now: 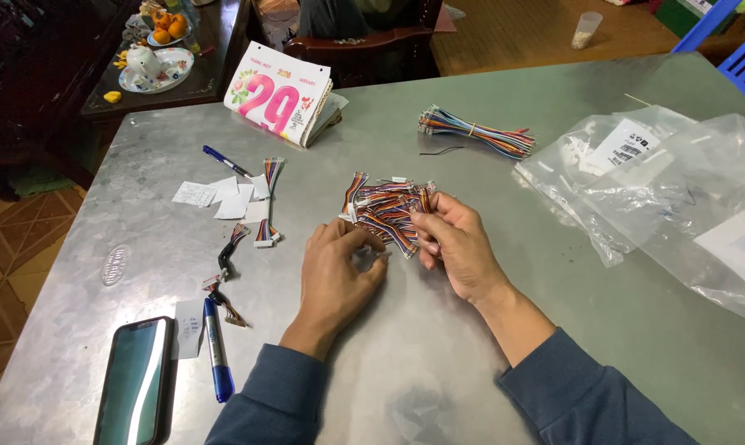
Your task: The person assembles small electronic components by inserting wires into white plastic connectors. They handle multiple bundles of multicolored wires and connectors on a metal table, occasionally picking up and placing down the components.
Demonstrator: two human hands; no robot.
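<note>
A loose pile of short multicoloured ribbon cables with white connectors lies mid-table. My right hand grips the right end of this pile, fingers curled around several cables. My left hand rests on the metal table just below the pile, fingertips pinching one cable end near the pile's lower edge. Both forearms wear dark blue sleeves.
A tied cable bundle lies farther back. Clear plastic bags sit at right. Left of my hands: a single cable, paper slips, a blue pen, a marker, a phone, a tear-off calendar.
</note>
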